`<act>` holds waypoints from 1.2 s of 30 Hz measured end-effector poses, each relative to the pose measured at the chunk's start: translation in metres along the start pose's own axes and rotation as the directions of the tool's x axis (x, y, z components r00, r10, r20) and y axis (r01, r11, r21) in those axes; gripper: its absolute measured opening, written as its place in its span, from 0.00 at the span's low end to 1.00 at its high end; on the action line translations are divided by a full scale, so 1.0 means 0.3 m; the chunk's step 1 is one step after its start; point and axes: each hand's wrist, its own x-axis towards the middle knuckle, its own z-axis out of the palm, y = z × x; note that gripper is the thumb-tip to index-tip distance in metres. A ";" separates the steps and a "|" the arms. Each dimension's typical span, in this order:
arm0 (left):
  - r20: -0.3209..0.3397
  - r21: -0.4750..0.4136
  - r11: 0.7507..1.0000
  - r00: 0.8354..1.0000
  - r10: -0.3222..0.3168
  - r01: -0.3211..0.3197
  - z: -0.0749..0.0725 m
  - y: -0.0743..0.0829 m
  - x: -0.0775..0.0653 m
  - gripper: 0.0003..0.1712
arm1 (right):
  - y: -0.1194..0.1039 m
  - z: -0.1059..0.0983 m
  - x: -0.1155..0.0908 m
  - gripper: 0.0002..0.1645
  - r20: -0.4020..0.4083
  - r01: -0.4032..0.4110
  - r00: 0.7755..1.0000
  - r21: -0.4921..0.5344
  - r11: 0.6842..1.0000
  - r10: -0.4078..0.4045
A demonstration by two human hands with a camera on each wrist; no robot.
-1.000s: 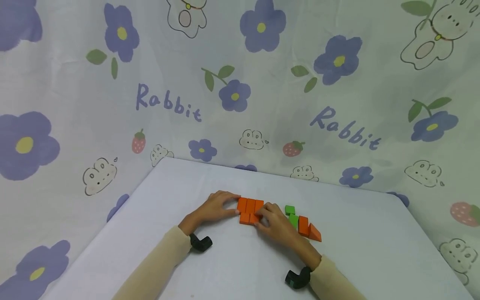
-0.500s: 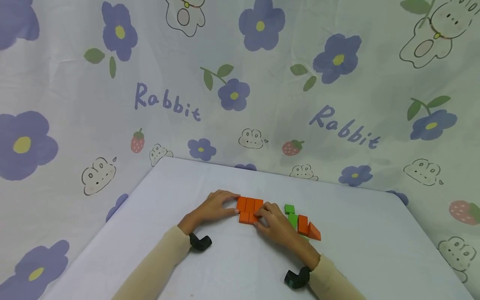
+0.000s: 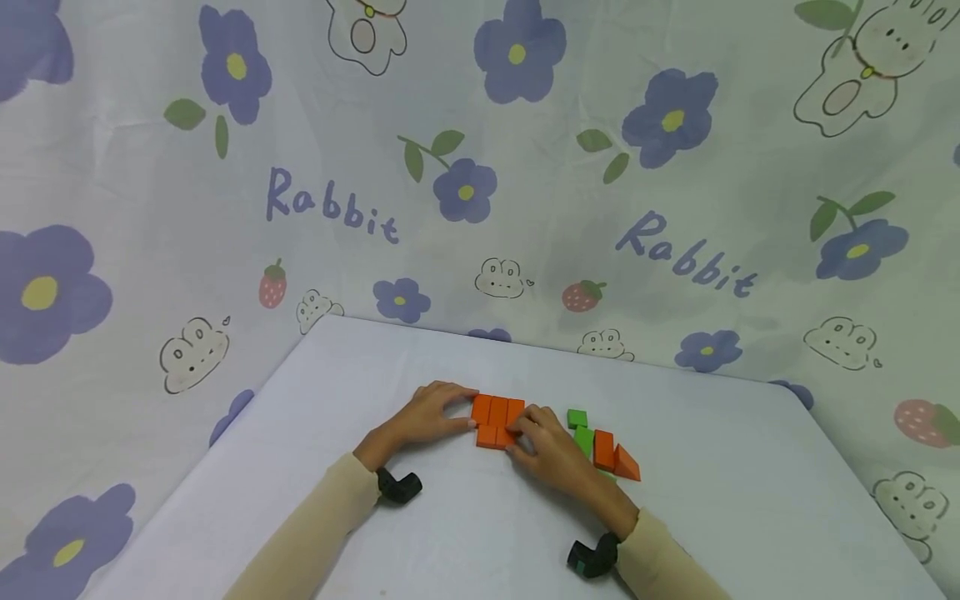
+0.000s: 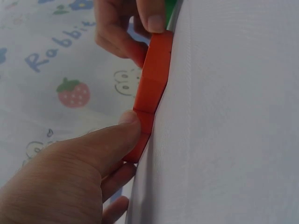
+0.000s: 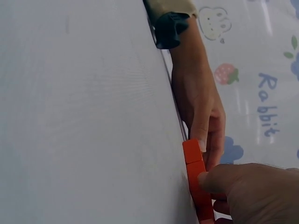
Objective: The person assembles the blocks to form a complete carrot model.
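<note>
Several orange blocks (image 3: 498, 410) lie side by side on the white table, three longer ones at the back and two shorter ones in front. My left hand (image 3: 431, 412) holds the left end of the group, with index fingertip at the back corner and thumb (image 4: 128, 119) on the near side. From the right, my right hand (image 3: 551, 450) pinches the front right orange block (image 3: 504, 437), partly covering it. In the right wrist view, the right thumb rests against the orange row (image 5: 196, 179). The other right fingers are partly hidden behind the blocks.
To the right of the right hand stand a small green block (image 3: 577, 418), a second green block (image 3: 583, 442), an orange block (image 3: 603, 450) and an orange triangular block (image 3: 627, 463). Another green piece (image 3: 607, 476) shows beside the right wrist. A patterned cloth (image 3: 450, 250) hangs behind the table.
Both hands keep their places at the orange blocks. The whole head view has shifted slightly, and a bit of green now shows beside the right wrist.
</note>
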 end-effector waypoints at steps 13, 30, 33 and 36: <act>-0.009 0.001 1.000 1.000 0.020 -0.020 0.006 -0.006 0.001 0.34 | -0.019 -0.040 0.004 0.18 0.067 -0.043 0.997 0.075 0.996 0.038; -0.007 -0.012 1.000 1.000 0.005 -0.005 -0.005 0.016 0.004 0.34 | 0.082 -0.311 -0.098 0.18 0.025 -0.222 0.974 -0.074 0.972 0.224; -0.007 -0.005 1.000 1.000 0.000 0.000 -0.003 0.013 0.005 0.34 | 0.121 -0.343 -0.141 0.19 0.096 -0.296 0.948 -0.080 0.952 0.303; -0.002 -0.001 1.000 1.000 -0.005 0.005 -0.004 0.013 0.005 0.35 | 0.146 -0.347 -0.171 0.22 0.186 -0.378 0.902 -0.100 0.921 0.390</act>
